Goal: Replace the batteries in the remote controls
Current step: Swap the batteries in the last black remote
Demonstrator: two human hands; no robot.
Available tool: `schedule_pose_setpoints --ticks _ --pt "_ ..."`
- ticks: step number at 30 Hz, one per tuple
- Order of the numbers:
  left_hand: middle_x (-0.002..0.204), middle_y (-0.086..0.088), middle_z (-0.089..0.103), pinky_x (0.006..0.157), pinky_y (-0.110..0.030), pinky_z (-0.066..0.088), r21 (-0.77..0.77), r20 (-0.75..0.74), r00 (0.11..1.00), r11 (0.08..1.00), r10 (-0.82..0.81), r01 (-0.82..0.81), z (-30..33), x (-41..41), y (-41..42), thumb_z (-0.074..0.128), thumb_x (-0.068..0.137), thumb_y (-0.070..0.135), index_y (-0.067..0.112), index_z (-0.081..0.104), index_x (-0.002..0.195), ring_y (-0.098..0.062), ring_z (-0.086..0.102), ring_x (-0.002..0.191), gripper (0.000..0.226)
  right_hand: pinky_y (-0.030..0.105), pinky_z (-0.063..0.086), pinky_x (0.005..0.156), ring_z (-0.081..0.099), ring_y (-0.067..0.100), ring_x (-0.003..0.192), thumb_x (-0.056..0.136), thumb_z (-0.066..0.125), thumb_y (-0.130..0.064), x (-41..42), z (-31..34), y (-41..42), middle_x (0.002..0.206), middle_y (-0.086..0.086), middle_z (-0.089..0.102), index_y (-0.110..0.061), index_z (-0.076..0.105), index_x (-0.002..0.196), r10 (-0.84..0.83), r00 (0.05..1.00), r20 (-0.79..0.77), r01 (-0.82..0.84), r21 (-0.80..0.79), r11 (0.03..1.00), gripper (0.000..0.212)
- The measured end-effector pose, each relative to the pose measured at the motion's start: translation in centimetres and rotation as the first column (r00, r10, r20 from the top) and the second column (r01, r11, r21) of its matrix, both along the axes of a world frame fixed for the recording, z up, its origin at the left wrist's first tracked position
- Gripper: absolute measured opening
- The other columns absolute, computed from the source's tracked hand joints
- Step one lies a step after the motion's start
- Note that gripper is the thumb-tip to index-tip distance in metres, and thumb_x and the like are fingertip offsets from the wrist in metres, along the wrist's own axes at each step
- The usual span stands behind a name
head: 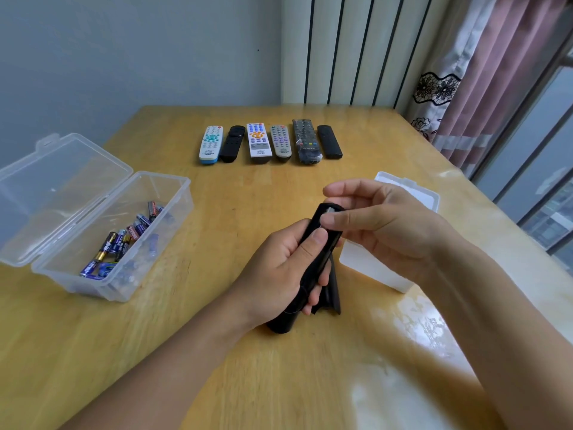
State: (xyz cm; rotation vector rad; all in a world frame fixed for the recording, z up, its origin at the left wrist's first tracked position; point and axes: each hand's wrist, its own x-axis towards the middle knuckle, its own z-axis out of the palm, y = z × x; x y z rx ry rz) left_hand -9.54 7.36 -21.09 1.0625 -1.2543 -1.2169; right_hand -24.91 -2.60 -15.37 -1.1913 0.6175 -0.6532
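I have my left hand wrapped around a black remote, thumb laid along its upper face, holding it tilted above the middle of the surface. My right hand pinches at its top end, thumb and forefinger closing on something small and pale there; I cannot tell whether that is a battery or a contact. A dark flat piece, probably the battery cover, sits under my left fingers. The remote looks light, stiff and smooth, so I judge it slippery; holding it round the middle seems safest. It is slim, glossy and rounded at the ends. Near the left edge stands an open clear box with loose batteries. Along the far edge lie six more remotes in a row.
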Motion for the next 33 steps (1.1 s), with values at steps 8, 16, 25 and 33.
schedule_pose_setpoints --ticks 8,16,25,33 --pt "0.067 -0.008 0.060 0.044 -0.031 0.049 0.066 -0.021 0.994 0.992 0.105 -0.103 0.0 0.1 -0.5 0.045 0.106 0.041 0.009 0.064 0.102 -0.021 0.056 0.050 0.037 0.021 0.058 0.072 0.072 0.011 0.077 0.081 0.072 -0.034 -0.6 1.3 -0.3 0.088 0.001 0.078 -0.015 0.077 0.100 -0.194 0.957 -0.216 0.024 -0.607 0.794 0.028" --pt "0.077 -0.011 0.070 0.043 -0.030 0.050 0.175 -0.051 0.977 0.965 0.206 -0.195 -0.4 0.1 -1.0 0.046 0.107 0.035 0.006 0.068 0.106 -0.021 0.059 0.050 0.036 0.027 0.052 0.050 0.068 0.013 0.046 0.100 0.057 -0.038 -5.2 2.7 -2.0 0.075 -0.003 0.074 -0.022 0.071 0.083 -0.348 0.289 -0.892 -0.505 -0.451 0.736 0.028" --pt "0.075 -0.008 0.067 0.045 -0.030 0.051 0.218 -0.057 0.981 0.961 0.187 -0.171 -0.7 0.6 -2.0 0.058 0.102 0.032 0.005 0.065 0.110 -0.020 0.060 0.053 0.029 0.028 0.056 0.069 0.071 0.020 0.078 0.082 0.069 -0.004 -3.1 2.7 -0.7 0.087 0.006 0.073 -0.011 0.070 0.097 -0.396 0.017 -0.918 -0.626 -0.318 0.712 0.016" --pt "0.075 -0.006 0.066 0.046 -0.030 0.052 0.210 -0.078 0.976 0.960 0.205 -0.185 -0.9 0.9 -1.8 0.063 0.099 0.029 0.009 0.069 0.106 -0.018 0.061 0.054 0.022 0.030 0.058 0.069 0.071 0.023 0.081 0.088 0.063 -0.002 -2.8 2.3 -1.8 0.098 0.007 0.071 -0.012 0.071 0.109 -0.357 0.139 -0.924 -0.613 -0.364 0.701 0.024"
